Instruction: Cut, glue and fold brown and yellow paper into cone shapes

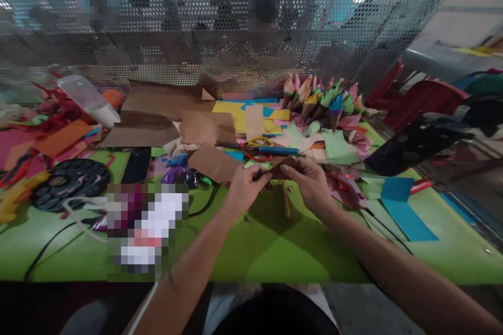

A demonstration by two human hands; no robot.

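My left hand (248, 187) and my right hand (312, 186) meet over the middle of the table. Between them is a small piece of brown paper (283, 166), its edges pinched by the fingers of both; the fingers hide part of it. Just below lies a thin brown pencil-like stick (286, 203) on the green tabletop. Left of my left hand rests a square of brown paper (216, 162). Close to my right hand lies a pink glue gun (348, 188) with a small red light. A blue tube-shaped thing (279, 151) sits just behind the hands.
Paper ice-cream cones (322, 99) crowd the back right, beside yellow sheets (228, 111). Large brown paper (153, 110) leans at the back left near a clear bottle (86, 99). A black palette (70, 183), a phone (136, 165) and cords lie left. Perforated metal (188, 47) stands behind.
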